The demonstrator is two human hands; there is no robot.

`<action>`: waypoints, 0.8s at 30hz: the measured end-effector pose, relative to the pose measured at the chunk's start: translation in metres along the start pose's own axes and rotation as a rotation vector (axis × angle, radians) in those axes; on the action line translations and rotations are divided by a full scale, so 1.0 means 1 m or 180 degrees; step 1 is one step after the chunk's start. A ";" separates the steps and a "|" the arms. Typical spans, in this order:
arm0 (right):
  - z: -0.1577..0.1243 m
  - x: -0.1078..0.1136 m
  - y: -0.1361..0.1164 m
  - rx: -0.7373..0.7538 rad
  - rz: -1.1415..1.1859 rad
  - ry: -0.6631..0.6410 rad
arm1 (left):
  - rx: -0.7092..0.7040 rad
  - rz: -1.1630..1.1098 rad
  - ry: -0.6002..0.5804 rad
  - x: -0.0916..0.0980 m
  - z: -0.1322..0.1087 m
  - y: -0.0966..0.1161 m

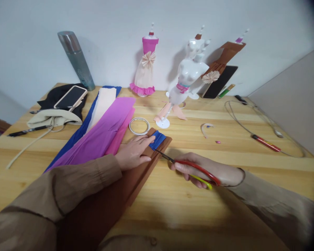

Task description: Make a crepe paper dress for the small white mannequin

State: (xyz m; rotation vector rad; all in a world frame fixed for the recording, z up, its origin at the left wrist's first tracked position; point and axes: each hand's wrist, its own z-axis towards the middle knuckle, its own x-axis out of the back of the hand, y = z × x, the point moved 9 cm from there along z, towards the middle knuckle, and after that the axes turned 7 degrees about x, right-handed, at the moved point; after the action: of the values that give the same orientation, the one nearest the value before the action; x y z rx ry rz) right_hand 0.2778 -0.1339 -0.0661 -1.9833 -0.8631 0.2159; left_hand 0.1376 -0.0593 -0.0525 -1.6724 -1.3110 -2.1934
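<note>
My left hand (pixel 134 151) lies flat with fingers together on a long strip of brown crepe paper (pixel 143 170), its fingertips on a small blue pleated piece (pixel 158 138) at the strip's far end. My right hand (pixel 206 171) grips red-handled scissors (pixel 188 166). The scissors' blade tips reach the near edge of the blue piece.
Pink, magenta, cream and blue paper sheets (pixel 104 129) lie to the left. A tape roll (pixel 139 125), three small mannequins (pixel 187 75) by the wall, a phone (pixel 70 97) on a hat, a metal flask (pixel 77 59), pens and a cable (pixel 267 129) sit on the wooden table (pixel 199 209).
</note>
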 end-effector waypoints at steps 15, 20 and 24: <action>0.001 0.004 0.005 -0.0200 -0.0198 0.0001 | -0.0073 -0.0019 0.0006 -0.002 -0.001 0.000; 0.003 0.005 0.003 -0.0105 -0.0252 -0.0018 | -0.0056 -0.0002 0.0024 0.000 -0.001 0.001; 0.002 0.005 0.003 -0.0123 -0.0252 0.0057 | -0.0019 -0.0022 0.0010 0.000 -0.001 0.001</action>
State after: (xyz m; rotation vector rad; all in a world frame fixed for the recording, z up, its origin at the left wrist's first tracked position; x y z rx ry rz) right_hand 0.2819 -0.1303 -0.0685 -1.9794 -0.9386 0.1367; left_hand 0.1375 -0.0607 -0.0513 -1.6685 -1.3127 -2.2051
